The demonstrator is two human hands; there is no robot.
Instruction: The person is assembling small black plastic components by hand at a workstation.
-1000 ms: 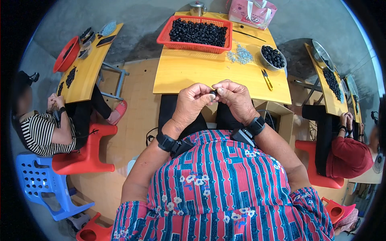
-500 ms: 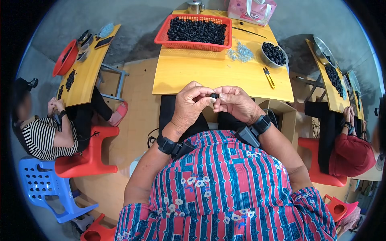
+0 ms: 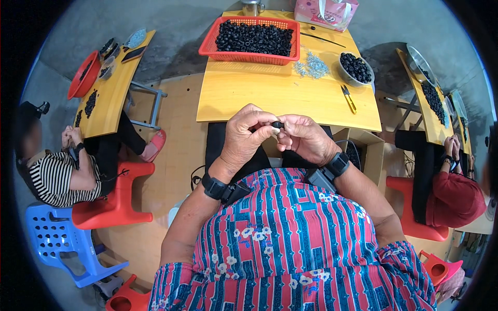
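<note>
Both my hands meet just in front of the yellow table's near edge. Between their fingertips is a small black round part, gripped from both sides. My left hand pinches it with thumb and forefinger; my right hand pinches its other side, fingers curled. The part is partly covered by my fingers, so its exact kind cannot be made out. On the table are a red basket of many black ring-like parts, a pile of small clear pieces, a bowl of black parts and yellow-handled snips.
A metal mug, a pink bag and a thin dark rod lie along the table's far side. Below its right edge stands a cardboard box. Two people sit at side tables, a striped shirt left, a red sleeve right.
My hands stay together at nearly the same spot. My right fingers have shifted slightly on the black part, and more of it shows now.
</note>
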